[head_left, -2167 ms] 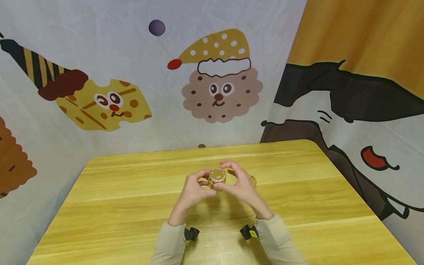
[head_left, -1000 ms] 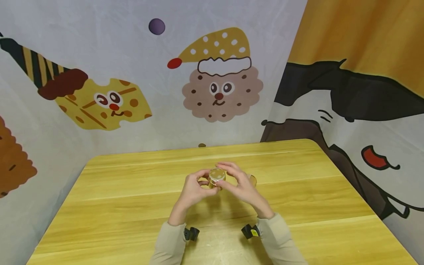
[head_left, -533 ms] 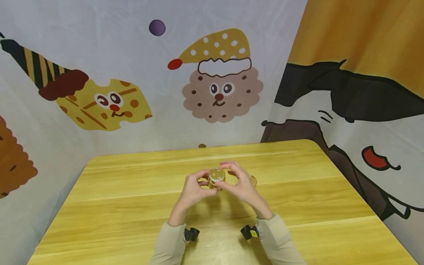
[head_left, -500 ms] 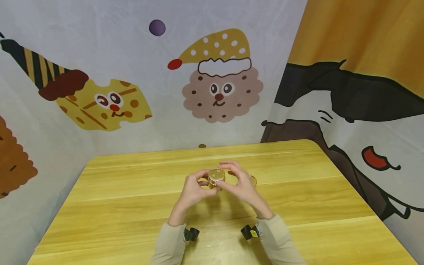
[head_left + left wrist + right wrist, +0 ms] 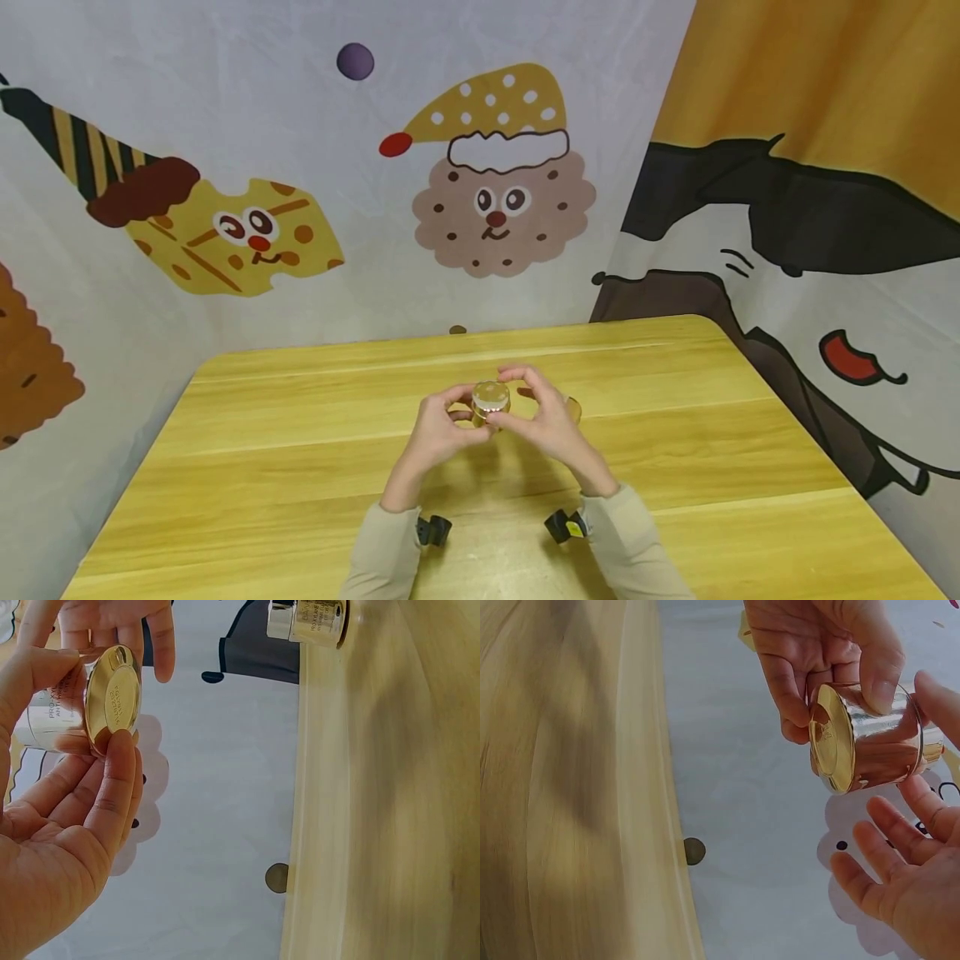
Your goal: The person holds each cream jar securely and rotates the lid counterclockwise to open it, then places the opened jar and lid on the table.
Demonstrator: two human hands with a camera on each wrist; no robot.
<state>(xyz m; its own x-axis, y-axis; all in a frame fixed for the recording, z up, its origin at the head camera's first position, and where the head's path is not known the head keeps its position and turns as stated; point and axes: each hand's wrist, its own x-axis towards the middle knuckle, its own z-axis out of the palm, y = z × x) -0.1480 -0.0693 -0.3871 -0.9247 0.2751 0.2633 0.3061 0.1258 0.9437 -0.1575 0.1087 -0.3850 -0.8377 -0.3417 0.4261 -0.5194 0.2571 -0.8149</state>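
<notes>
A round gold cosmetic jar (image 5: 885, 754) is held roughly upright above the wooden table (image 5: 285, 475), between the two hands, its lid (image 5: 491, 392) on top, so whatever it contains is hidden. The left hand (image 5: 441, 427) pinches the jar's body between thumb and fingers. The right hand (image 5: 546, 419) meets the jar from the other side, its thumb and one finger at the lid end, its remaining fingers spread apart beside the jar. Beyond the right hand from the held jar, a second jar (image 5: 319, 621) stands on the table; the head camera catches only a sliver of it, while the left wrist camera shows its silver cap and printed gold side. That camera also shows the held jar's raised gold base (image 5: 121, 697), with embossed lettering too small to read, and print on its side, where "PRO-XY" can be made out. The right wrist camera shows the base too, and a thin seam round the jar near the lid end. Only the head camera looks down on the lid's shiny top. Behind the jar hangs a pale backdrop (image 5: 390, 267) with a cartoon biscuit (image 5: 504, 237) in a spotted hat.
</notes>
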